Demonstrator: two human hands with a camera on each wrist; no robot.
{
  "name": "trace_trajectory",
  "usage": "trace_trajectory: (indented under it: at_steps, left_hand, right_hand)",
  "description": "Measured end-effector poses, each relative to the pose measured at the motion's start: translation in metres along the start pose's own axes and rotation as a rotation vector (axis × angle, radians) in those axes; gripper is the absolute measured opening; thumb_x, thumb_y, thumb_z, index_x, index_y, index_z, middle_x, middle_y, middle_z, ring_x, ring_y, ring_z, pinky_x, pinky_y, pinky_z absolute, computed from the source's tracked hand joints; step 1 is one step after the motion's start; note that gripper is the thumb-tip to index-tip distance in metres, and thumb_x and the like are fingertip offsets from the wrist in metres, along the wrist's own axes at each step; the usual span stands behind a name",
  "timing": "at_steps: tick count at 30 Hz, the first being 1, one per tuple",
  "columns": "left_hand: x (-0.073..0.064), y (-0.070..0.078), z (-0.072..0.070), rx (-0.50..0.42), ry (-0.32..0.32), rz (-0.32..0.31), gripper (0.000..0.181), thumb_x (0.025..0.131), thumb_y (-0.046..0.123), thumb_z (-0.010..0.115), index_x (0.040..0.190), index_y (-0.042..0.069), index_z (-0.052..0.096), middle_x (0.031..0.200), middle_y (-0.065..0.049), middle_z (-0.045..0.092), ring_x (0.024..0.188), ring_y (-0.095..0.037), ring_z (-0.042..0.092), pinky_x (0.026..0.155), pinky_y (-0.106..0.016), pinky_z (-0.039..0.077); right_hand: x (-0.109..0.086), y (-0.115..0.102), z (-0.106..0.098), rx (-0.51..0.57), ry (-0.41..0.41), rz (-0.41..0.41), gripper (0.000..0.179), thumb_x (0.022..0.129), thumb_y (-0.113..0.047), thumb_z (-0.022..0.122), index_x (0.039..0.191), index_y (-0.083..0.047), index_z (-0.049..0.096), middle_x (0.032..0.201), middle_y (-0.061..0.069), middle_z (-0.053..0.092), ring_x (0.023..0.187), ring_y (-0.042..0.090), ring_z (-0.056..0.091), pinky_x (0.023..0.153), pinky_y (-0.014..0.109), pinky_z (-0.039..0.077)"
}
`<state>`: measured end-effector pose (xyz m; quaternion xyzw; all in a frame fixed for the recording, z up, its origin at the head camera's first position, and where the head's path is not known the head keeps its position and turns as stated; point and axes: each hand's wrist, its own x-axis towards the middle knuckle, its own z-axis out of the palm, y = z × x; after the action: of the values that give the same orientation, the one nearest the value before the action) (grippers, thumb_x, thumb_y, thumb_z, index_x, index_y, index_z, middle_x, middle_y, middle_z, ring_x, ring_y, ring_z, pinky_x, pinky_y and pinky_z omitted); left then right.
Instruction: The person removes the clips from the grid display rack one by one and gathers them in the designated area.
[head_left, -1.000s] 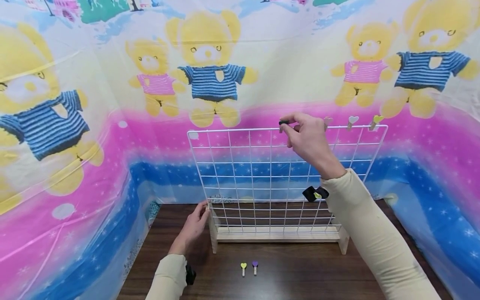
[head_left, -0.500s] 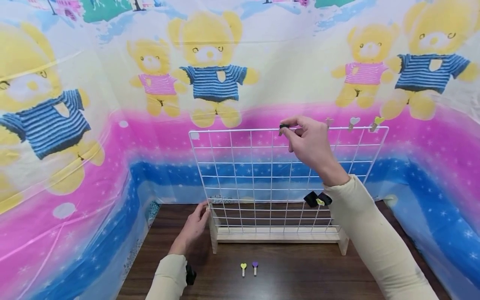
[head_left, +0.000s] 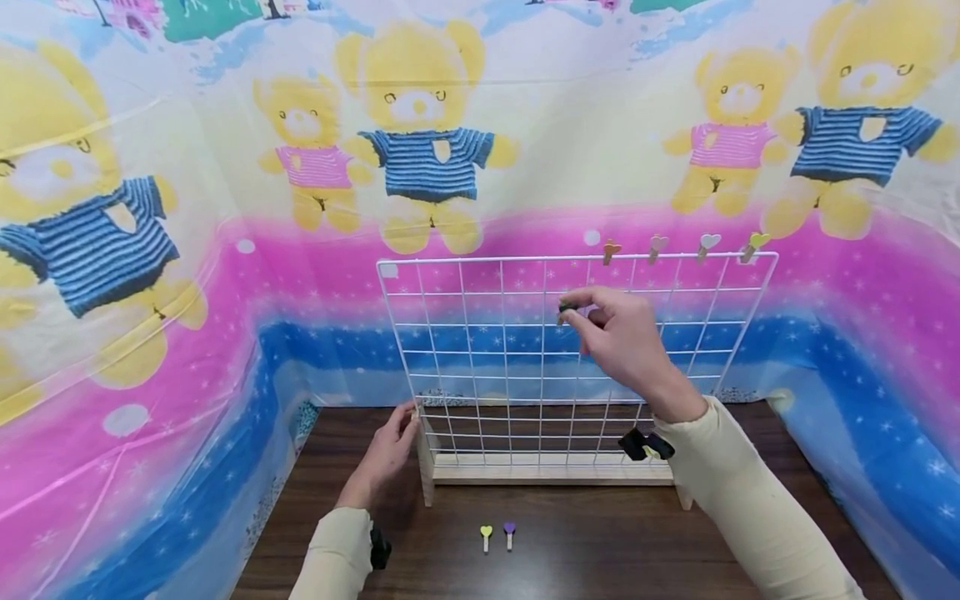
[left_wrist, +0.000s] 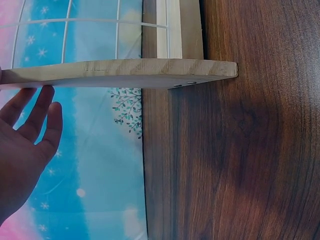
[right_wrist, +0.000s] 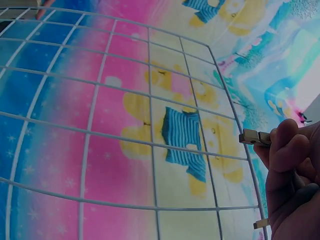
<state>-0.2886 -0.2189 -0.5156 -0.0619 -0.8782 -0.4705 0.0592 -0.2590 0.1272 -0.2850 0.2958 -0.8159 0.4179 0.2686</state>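
My right hand (head_left: pixel 618 337) pinches a mini clothespin with a dark top (head_left: pixel 566 308) between thumb and fingertips, in front of the white wire grid (head_left: pixel 542 350). In the right wrist view the wooden end of the clothespin (right_wrist: pixel 252 136) appears against the grid's top bar; I cannot tell whether they touch. At the lower left, my left hand (head_left: pixel 386 450) holds the upright wooden side post (head_left: pixel 426 467) of the grid stand. Three of its fingertips lie along the board (left_wrist: pixel 115 72) in the left wrist view. Several heart-topped clothespins, including an orange one (head_left: pixel 611 250), are clipped on the top bar.
A yellow heart clothespin (head_left: pixel 486 536) and a purple heart clothespin (head_left: pixel 510 535) lie on the dark wooden table (head_left: pixel 585 550) before the stand. A wooden crossbar (head_left: pixel 555 473) joins the stand's feet. Behind hangs a bear-printed cloth (head_left: pixel 570 167).
My right hand has moved down from the top bar, still pinching the dark-topped clothespin. The orange heart clothespin on the bar is now uncovered. My left hand stays on the post.
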Motion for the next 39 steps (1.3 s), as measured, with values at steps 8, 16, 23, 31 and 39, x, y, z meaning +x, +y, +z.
trace_trajectory:
  at_steps: [8, 16, 23, 31, 39]
  left_hand:
    - [0.001, 0.000, 0.000, 0.005, -0.005, -0.002, 0.040, 0.103, 0.023, 0.043, 0.141, 0.012, 0.040, 0.132, -0.019, 0.052, 0.122, -0.033, 0.047, 0.097, -0.051, 0.039]
    - [0.000, 0.000, -0.001, -0.002, -0.017, -0.014, 0.040, 0.103, 0.022, 0.042, 0.142, 0.012, 0.039, 0.135, -0.019, 0.049, 0.125, -0.033, 0.045, 0.098, -0.052, 0.038]
    - [0.000, 0.002, -0.001, -0.004, -0.024, -0.030, 0.038, 0.103, 0.023, 0.042, 0.141, 0.019, 0.040, 0.136, -0.017, 0.048, 0.126, -0.032, 0.044, 0.098, -0.052, 0.038]
    - [-0.001, 0.001, -0.001, -0.007, -0.021, -0.013, 0.037, 0.103, 0.022, 0.043, 0.139, 0.021, 0.042, 0.135, -0.017, 0.049, 0.125, -0.032, 0.045, 0.097, -0.052, 0.039]
    - [0.000, 0.002, -0.002, -0.010, -0.023, -0.014, 0.037, 0.103, 0.021, 0.043, 0.139, 0.020, 0.042, 0.135, -0.016, 0.050, 0.125, -0.032, 0.045, 0.097, -0.051, 0.039]
  right_hand:
    - [-0.028, 0.009, 0.015, -0.056, -0.109, 0.066, 0.020, 0.091, -0.015, 0.065, 0.111, -0.012, 0.068, 0.053, -0.007, 0.052, 0.042, 0.008, 0.046, 0.034, 0.027, 0.029]
    - [-0.056, 0.026, 0.032, -0.043, -0.184, 0.148, 0.020, 0.091, -0.015, 0.066, 0.111, -0.014, 0.068, 0.052, -0.005, 0.051, 0.042, 0.009, 0.048, 0.036, 0.027, 0.035]
    - [-0.086, 0.045, 0.052, 0.001, -0.266, 0.230, 0.020, 0.091, -0.014, 0.065, 0.111, -0.013, 0.068, 0.054, -0.004, 0.053, 0.045, 0.010, 0.051, 0.039, 0.026, 0.039]
    - [-0.119, 0.062, 0.073, 0.059, -0.353, 0.298, 0.017, 0.091, -0.014, 0.065, 0.107, -0.016, 0.069, 0.053, -0.006, 0.053, 0.043, 0.008, 0.049, 0.038, 0.025, 0.037]
    - [-0.148, 0.082, 0.093, 0.070, -0.376, 0.274, 0.013, 0.087, -0.012, 0.069, 0.099, -0.016, 0.070, 0.072, -0.007, 0.061, 0.046, 0.004, 0.048, 0.042, 0.024, 0.042]
